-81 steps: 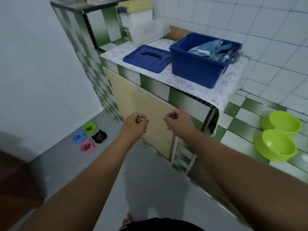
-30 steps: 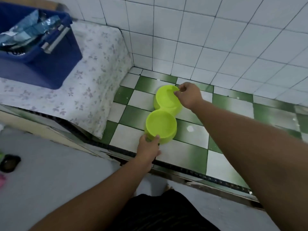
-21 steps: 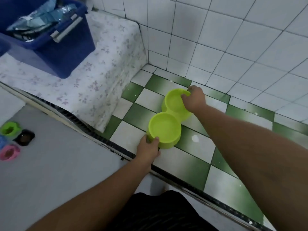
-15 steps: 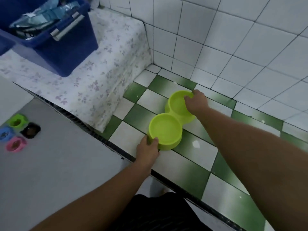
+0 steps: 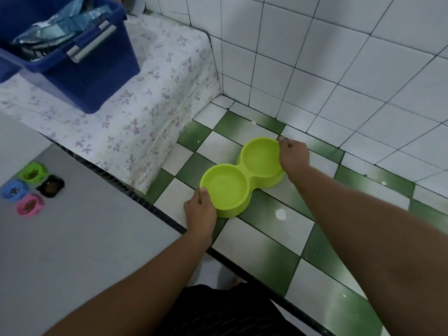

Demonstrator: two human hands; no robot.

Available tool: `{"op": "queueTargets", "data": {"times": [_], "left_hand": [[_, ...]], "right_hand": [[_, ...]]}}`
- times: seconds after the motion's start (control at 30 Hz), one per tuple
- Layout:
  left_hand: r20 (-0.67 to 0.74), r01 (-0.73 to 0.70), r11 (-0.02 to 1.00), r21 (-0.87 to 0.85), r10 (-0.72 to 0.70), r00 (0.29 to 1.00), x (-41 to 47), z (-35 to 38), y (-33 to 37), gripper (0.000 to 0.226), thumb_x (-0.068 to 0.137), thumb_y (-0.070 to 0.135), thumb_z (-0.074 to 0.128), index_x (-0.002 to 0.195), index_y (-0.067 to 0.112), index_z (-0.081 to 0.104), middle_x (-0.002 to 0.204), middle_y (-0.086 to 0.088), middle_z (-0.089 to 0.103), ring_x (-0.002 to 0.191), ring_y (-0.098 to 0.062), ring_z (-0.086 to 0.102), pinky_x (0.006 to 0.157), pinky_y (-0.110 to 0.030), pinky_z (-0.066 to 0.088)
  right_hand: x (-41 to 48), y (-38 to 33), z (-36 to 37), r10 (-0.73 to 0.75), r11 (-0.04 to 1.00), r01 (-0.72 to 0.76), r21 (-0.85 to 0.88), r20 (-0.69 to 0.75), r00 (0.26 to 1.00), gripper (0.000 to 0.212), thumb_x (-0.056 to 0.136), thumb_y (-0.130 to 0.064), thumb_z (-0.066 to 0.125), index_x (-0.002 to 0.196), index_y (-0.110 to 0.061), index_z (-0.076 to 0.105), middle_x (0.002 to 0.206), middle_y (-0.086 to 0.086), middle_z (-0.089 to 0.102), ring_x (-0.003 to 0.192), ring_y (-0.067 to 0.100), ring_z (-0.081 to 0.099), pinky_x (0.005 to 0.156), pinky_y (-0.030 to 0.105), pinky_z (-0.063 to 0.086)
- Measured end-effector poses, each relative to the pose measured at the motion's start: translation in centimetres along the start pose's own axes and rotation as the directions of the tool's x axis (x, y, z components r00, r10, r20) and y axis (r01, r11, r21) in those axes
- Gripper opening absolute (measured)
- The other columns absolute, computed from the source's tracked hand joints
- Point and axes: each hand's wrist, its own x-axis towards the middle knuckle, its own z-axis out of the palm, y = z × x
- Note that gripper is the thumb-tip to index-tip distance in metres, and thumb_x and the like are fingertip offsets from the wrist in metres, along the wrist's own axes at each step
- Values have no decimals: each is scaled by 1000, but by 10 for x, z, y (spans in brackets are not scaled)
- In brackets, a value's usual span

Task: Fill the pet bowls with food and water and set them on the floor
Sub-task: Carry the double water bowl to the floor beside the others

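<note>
Checkered green-and-white tiled ledge (image 5: 266,238), lower than the cloth-covered counter that carries the dark blue plastic tub (image 5: 92,76) of foil bags. The lime-green plastic double pet bowl (image 5: 225,187) sits flat on the ledge near the wall corner, as it did a second ago, with both wells dry and empty. The change is in the hands. A few seconds back we had them held loose in front of the cupboard, and now both are on the bowl. The left hand (image 5: 200,213) grips the near well, thumb on the rim and fingers curled round the outer wall. The right hand (image 5: 293,156) curls over the far well's rim. We judge a lift imminent and filling not yet started. Four small plastic bowls, green (image 5: 34,171), blue (image 5: 13,189), black (image 5: 51,186) and pink (image 5: 30,204), already hold brown food on the grey floor.
</note>
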Motion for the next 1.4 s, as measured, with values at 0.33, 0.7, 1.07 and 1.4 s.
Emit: {"op": "queueTargets", "data": {"times": [0.33, 0.7, 1.07, 1.4], "left_hand": [[-45, -86, 996, 9, 86, 995, 12, -22, 8, 46, 109, 48, 33, 156, 48, 33, 126, 0, 43, 113, -29, 52, 102, -58, 50], [-197, -195, 976, -96, 174, 965, 10, -88, 6, 43, 110, 43, 37, 150, 33, 50, 147, -1, 55, 128, -19, 54, 111, -44, 47], [-335, -206, 968, -143, 148, 931, -9, -205, -32, 40, 111, 38, 38, 142, 27, 61, 143, -3, 59, 124, -20, 55, 109, -43, 47], [-420, -299, 943, -144, 215, 881, -16, -365, -80, 42, 106, 37, 44, 135, 18, 68, 134, -3, 68, 124, -21, 61, 108, -45, 50]], "right_hand": [[-34, 5, 6, -35, 979, 26, 202, 39, 999, 30, 101, -23, 56, 128, -17, 70, 122, 2, 71, 110, 17, 65, 99, 34, 52], [-77, -22, 39, -92, 966, 46, 253, 174, 980, 38, 102, -31, 48, 133, -18, 64, 127, 9, 65, 115, 22, 62, 103, 44, 52], [-181, -63, 96, -212, 968, 179, 176, 192, 958, 35, 104, -27, 50, 134, -18, 65, 125, 5, 67, 112, 21, 61, 94, 32, 49], [-305, -122, 185, -307, 941, 263, 214, 205, 929, 35, 104, -22, 49, 134, -15, 66, 118, 7, 67, 104, 20, 61, 91, 36, 51]]}}
